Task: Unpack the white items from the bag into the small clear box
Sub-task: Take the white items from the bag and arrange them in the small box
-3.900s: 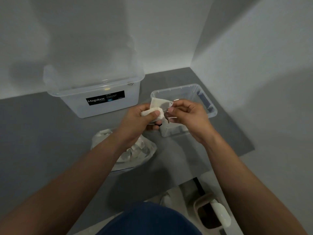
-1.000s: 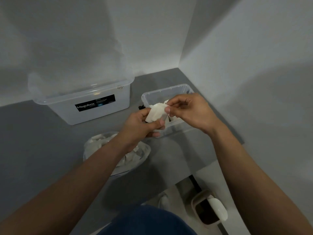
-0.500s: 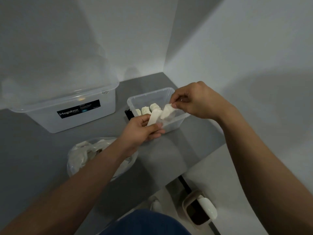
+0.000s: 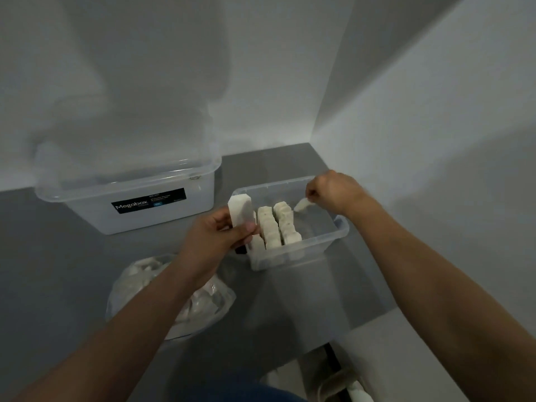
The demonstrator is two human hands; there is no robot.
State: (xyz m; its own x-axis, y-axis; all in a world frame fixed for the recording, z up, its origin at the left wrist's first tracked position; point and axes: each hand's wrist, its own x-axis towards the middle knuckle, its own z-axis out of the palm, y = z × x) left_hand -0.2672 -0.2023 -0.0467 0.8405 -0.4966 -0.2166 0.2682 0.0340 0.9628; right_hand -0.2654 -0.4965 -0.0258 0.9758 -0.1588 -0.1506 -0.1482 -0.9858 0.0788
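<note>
The small clear box (image 4: 333,239) stands on the grey floor near the corner, with several white bars (image 4: 274,224) lined up inside its left half. My left hand (image 4: 216,237) grips a white bar (image 4: 239,211) upright at the box's left rim. My right hand (image 4: 333,191) hovers over the box's far right part, pinching a small white scrap (image 4: 301,205). The clear plastic bag (image 4: 200,300) with more white items lies on the floor under my left forearm, partly hidden.
A large clear Megabox container (image 4: 130,198) with a lid stands to the left against the wall. White walls meet in a corner behind the small box. A pale shoe (image 4: 345,384) shows at the bottom edge.
The wrapper has come off the bar: my right hand pulled away to the right with a scrap, and my left hand raised the bare bar at the box's left rim.
</note>
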